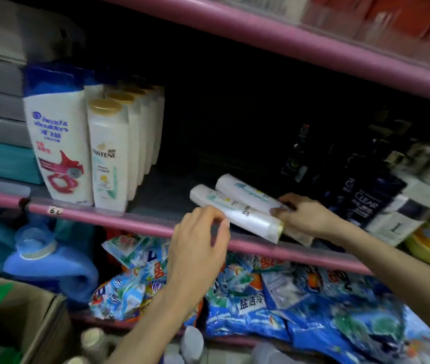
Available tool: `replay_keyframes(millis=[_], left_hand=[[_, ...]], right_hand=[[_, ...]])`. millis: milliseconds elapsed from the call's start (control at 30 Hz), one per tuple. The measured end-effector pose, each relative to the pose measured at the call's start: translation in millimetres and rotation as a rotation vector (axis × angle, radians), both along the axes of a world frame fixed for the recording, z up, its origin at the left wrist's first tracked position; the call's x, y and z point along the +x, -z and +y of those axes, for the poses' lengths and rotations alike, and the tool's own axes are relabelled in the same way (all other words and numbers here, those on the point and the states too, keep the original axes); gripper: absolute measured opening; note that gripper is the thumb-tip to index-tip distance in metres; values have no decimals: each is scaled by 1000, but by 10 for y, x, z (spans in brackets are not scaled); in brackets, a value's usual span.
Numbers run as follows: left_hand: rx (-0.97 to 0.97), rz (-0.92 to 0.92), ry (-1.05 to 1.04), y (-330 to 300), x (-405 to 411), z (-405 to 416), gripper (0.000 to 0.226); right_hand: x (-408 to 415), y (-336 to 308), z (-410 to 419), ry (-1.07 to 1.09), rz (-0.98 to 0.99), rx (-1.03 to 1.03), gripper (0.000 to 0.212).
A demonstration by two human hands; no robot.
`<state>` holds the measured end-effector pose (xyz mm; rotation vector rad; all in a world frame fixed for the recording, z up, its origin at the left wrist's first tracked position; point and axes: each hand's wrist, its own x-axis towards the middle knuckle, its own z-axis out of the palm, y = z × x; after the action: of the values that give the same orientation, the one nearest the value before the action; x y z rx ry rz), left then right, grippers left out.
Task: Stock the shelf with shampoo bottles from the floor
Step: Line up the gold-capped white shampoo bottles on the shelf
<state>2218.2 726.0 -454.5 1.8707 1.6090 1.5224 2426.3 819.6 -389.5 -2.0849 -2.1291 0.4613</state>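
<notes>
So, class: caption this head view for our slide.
Both hands lay white Pantene bottles on the pink shelf.

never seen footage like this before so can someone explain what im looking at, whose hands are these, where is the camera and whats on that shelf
There is one picture, taken by a wide-angle camera worn on a person's head, looking forward and down at their own bare hands. No machine is involved. The pink shelf carries upright white shampoo bottles on the left and dark bottles on the right. In the gap between them, two white bottles lie on their sides. The right hand has its grip at their cap ends, while the left hand hovers at the shelf edge, fingers curled but holding nothing. Bags of detergent fill the shelf below.
</notes>
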Motion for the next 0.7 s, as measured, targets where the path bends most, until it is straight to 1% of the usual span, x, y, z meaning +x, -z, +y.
replay_keyframes(millis=[67, 167, 267, 400, 533, 633, 667, 700], left_hand=[[-21, 41, 53, 60, 171, -12, 10], [-47, 187, 124, 172, 370, -25, 35], [-41, 301, 137, 242, 462, -25, 49], [-45, 337, 118, 274, 436, 14, 55], [-61, 374, 133, 270, 364, 56, 57], [-89, 417, 151, 274, 328, 57, 58], [-99, 393, 159, 268, 325, 48, 58], [-111, 330, 179, 249, 325, 31, 58]], right_hand=[[136, 9, -58, 7, 49, -47, 62], [203, 6, -88, 22, 120, -85, 61], [207, -6, -87, 101, 215, -148, 48], [201, 5, -79, 179, 290, -186, 54], [146, -109, -97, 202, 354, -95, 42], [134, -269, -164, 268, 452, -55, 46], [139, -324, -210, 283, 473, -57, 47], [146, -383, -270, 287, 484, -54, 49]])
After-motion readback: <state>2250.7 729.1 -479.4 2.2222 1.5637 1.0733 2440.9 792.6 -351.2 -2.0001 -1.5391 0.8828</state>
